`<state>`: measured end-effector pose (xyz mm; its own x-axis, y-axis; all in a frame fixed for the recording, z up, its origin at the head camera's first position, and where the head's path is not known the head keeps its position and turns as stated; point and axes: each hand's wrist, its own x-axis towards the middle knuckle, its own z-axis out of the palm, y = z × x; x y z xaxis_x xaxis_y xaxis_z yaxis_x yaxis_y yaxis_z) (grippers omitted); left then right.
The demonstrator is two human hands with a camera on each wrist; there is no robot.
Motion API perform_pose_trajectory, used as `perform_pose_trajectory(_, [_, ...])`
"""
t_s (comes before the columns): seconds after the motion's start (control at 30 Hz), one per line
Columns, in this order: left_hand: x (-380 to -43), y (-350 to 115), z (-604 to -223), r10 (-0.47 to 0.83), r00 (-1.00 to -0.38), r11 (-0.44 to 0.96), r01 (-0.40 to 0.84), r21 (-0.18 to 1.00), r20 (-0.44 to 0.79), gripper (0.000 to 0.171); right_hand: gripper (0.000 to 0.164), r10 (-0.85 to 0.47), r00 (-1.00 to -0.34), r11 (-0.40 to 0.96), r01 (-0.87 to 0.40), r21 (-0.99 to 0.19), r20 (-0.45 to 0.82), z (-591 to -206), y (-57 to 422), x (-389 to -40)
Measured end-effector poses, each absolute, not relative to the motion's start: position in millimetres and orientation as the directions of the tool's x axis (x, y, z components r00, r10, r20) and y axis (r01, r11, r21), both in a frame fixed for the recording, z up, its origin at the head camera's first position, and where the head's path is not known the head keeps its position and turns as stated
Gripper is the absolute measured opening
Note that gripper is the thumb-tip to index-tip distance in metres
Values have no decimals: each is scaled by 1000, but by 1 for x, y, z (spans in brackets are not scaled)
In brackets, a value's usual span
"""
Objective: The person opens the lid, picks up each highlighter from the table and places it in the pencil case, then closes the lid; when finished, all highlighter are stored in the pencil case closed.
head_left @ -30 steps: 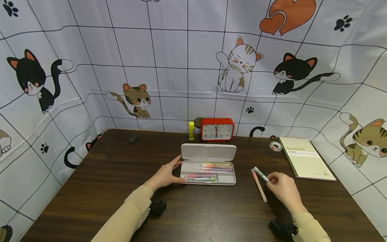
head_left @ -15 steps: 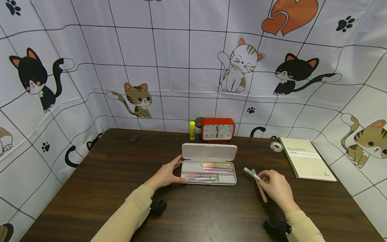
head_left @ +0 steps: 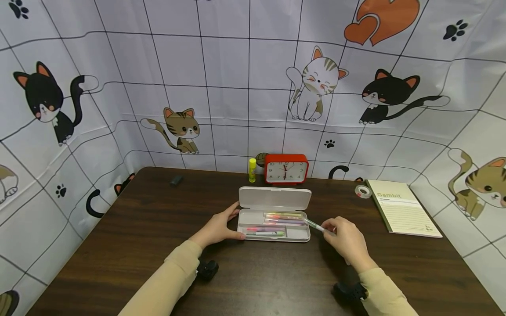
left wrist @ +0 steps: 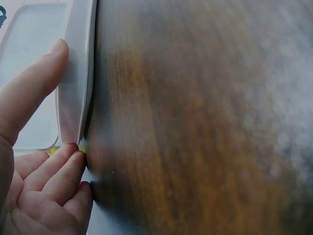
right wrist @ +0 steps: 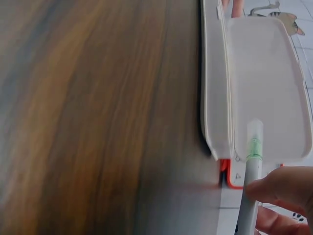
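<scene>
An opened white pencil case point(head_left: 274, 239) stands on the table with its lid point(head_left: 275, 198) raised; several coloured pens point(head_left: 262, 230) lie in its compartments. My left hand point(head_left: 218, 228) grips the case's left end, thumb on the front wall and fingers around the end, as the left wrist view shows. My right hand point(head_left: 345, 239) pinches a white pen with a green section under a clear cap point(right wrist: 253, 169). In the head view, the capped end of this pen point(head_left: 315, 225) points left at the case's right edge. The orange pen on the table is mostly hidden by my right hand.
Behind the case stand a red alarm clock point(head_left: 286, 169) and a yellow glue stick point(head_left: 252, 170). A tape roll point(head_left: 363, 191) and a notepad point(head_left: 403, 208) lie at the back right. A small dark block point(head_left: 176, 180) lies at the back left.
My right hand has moved left with the green-and-white pen, from beside the orange pen to the case's right edge. The left hand has stayed on the case.
</scene>
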<state>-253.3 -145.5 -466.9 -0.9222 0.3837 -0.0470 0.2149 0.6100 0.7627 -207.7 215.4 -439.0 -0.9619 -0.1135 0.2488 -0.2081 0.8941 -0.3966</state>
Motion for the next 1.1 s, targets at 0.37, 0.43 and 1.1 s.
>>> perform_pose_trajectory(0.37, [-254,-145,-466,385,-922,601,211,771,-47,107,9,-171,-951,885,-263,-385,258,-440,189,-213])
perform_pose_trajectory(0.43, [-254,-145,-467,387,-921,599,211,773,-49,107,9,-182,-947,884,-275,-378,263,-440,183,-214])
perform_pose_trajectory(1.1, [-252,-145,-467,380,-924,599,217,771,-36,107,12,-328,-879,844,-437,-310,346,-450,119,-218])
